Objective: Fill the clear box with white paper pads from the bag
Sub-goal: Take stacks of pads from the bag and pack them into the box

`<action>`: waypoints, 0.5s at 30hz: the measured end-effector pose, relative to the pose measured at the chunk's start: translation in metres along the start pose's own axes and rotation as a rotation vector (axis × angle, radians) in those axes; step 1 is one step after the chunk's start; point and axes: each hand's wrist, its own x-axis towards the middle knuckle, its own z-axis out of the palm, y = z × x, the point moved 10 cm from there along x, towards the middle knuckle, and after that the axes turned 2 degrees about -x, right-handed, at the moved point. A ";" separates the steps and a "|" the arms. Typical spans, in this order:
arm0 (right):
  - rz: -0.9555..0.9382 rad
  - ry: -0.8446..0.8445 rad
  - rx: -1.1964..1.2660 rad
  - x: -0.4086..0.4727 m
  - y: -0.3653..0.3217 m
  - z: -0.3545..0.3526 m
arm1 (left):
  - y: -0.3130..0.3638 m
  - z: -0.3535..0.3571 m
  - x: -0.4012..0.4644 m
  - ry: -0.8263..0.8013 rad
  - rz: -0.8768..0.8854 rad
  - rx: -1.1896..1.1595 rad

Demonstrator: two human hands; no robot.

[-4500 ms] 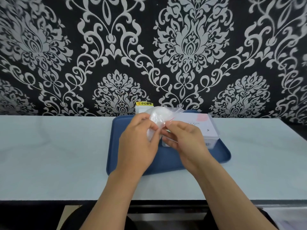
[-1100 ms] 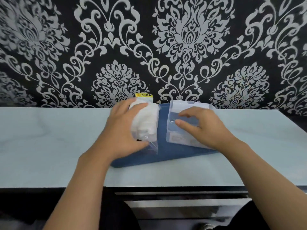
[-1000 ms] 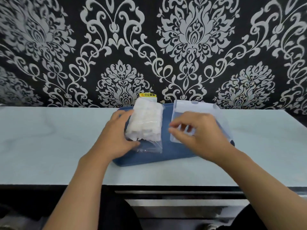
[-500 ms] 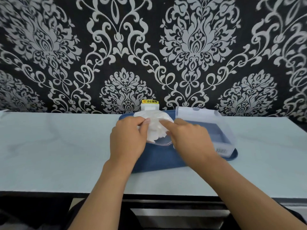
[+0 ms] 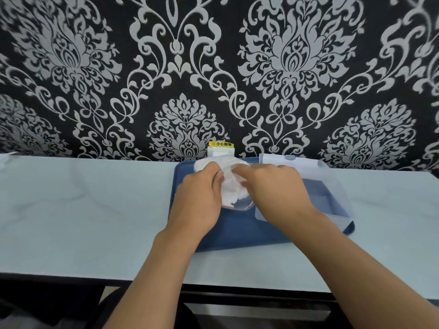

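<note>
A clear plastic bag stuffed with white paper pads sits over the blue tray. My left hand grips the bag from its left side. My right hand reaches into the bag's top from the right, fingers hidden among the pads. To the right on the tray stands the clear box, open, its lid raised at the back; I see no pads inside it.
The tray lies on a pale blue counter against a black-and-silver patterned wall. A white socket with a yellow warning label sits on the wall just behind the bag. The counter's front edge runs below my forearms.
My right hand left the opened box and came to the bag, which my left hand lifted off the tray. Over the last half second both hands have stayed on the bag.
</note>
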 end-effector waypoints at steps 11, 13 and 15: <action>0.047 -0.074 -0.119 0.005 -0.011 0.000 | -0.005 0.000 0.002 -0.011 -0.061 0.068; 0.039 -0.079 -0.087 0.005 -0.011 0.003 | -0.007 -0.001 0.000 0.019 -0.102 0.064; 0.016 -0.064 -0.058 0.005 -0.011 0.005 | -0.006 0.000 -0.001 0.034 -0.115 0.068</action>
